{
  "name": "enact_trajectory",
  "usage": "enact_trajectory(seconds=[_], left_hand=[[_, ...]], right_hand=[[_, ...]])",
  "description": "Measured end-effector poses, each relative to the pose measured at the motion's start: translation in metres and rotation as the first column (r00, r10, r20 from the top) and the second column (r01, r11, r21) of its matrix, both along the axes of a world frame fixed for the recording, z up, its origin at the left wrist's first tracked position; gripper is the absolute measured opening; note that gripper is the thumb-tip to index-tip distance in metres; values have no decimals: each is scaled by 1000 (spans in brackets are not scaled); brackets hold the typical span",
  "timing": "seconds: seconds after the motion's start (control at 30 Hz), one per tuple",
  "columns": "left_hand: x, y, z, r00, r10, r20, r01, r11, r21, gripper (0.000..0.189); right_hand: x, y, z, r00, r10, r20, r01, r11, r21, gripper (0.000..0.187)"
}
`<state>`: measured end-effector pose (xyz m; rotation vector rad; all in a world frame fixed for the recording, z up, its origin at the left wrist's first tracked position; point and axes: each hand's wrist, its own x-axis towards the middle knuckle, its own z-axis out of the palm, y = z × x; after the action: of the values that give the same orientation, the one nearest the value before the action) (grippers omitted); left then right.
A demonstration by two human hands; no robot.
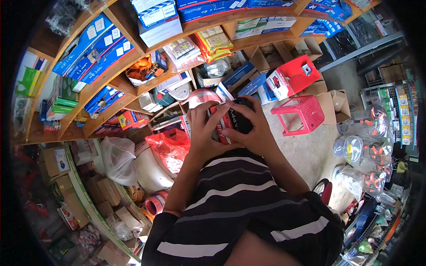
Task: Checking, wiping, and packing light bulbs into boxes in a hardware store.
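Both hands are raised in front of my striped shirt, around a red and black printed package that bears writing. My left hand grips its left side, with the thumb and fingers spread over the red part. My right hand curls around the black right end, thumb and fingertips pressing on it. The fingers of the two hands nearly meet at the top of the package. Much of its surface is covered by them, so its full shape is unclear. Just left of my left hand lies a red plastic bag.
Wooden shelves with blue boxes curve ahead and left. A red plastic stool, a red carton and an open cardboard box stand ahead right. Fans line the right side. A white sack leans at left.
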<state>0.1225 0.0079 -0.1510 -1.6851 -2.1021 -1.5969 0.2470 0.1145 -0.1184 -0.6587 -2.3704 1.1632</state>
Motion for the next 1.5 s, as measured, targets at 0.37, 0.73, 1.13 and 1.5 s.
enact_trajectory(seconds=[0.37,0.73,1.13,1.5], left_hand=[[-13,6,-23,931,-93,354,35,985,167,56],[-22,28,-7,636,-391,666,277,920,276,82],[-22,30,-17,575,-347,741,233,937,259,73],[-32,38,-15,573,-312,758,266,946,188,82]], right_hand=[[5,23,-9,997,-44,-60,43,999,-16,76],[28,39,-46,974,162,-161,-218,868,-446,103],[15,36,-70,939,-139,-314,-182,574,-798,72],[6,33,-65,935,-245,-257,-75,571,-817,50]])
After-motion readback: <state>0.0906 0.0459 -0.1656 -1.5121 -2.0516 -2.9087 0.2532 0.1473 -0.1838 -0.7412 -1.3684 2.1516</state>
